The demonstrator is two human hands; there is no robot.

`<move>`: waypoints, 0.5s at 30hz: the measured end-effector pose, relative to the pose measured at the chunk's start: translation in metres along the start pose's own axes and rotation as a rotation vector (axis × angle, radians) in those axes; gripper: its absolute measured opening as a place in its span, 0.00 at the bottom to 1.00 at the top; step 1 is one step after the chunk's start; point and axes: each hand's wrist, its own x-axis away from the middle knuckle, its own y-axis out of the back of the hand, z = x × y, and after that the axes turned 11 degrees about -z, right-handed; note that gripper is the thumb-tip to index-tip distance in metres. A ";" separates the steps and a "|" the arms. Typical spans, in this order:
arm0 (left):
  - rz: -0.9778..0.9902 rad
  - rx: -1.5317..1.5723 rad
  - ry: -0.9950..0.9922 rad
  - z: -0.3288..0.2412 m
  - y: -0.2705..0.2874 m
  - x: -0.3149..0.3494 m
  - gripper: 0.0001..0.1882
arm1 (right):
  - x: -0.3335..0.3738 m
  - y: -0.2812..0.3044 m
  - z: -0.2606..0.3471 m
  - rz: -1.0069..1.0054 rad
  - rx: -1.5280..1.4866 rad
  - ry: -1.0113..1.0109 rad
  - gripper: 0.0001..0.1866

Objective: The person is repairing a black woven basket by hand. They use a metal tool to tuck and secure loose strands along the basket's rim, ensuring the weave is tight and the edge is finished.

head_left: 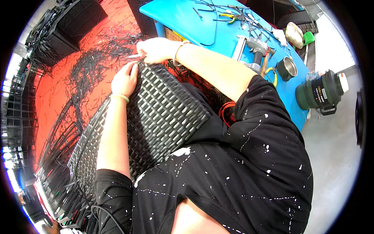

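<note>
A dark grey woven plastic-strip piece (167, 113), basket-like with two faces meeting at a ridge, leans against my lap. At its far corner my left hand (125, 79) pinches the woven edge, thumb and fingers close together. Just beyond it, my right hand (157, 50) is closed around a slim tool whose pale metal tip (134, 56) points left, over the left fingertips. The tool's handle is hidden in my fist, so its exact kind does not show.
On the right, a blue table (175, 17) holds yellow-handled pliers (230, 18), a nail gun (255, 48), a metal cup (286, 69) and a dark green jug (319, 93). Black strip offcuts (91, 64) litter the red floor (50, 91). Dark woven boxes (74, 29) stand far left.
</note>
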 end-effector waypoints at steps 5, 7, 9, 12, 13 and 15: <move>0.008 0.010 0.021 -0.005 0.005 0.002 0.17 | 0.022 0.028 -0.037 -0.185 -0.379 -0.023 0.15; 0.017 0.003 0.030 -0.006 0.006 0.003 0.18 | 0.037 0.056 -0.054 -0.286 -0.473 -0.195 0.13; 0.023 -0.003 0.033 -0.005 0.008 0.003 0.18 | 0.049 0.077 -0.092 -0.473 -0.596 -0.332 0.12; -0.001 0.021 0.015 -0.004 0.004 0.003 0.19 | 0.067 0.087 -0.151 -0.490 -0.733 -0.522 0.14; 0.003 0.021 0.025 -0.008 0.003 0.003 0.18 | 0.066 0.085 -0.155 -0.475 -0.608 -0.532 0.15; 0.008 0.003 0.016 -0.014 0.005 0.003 0.18 | 0.062 0.074 -0.146 -0.470 -0.228 -0.485 0.14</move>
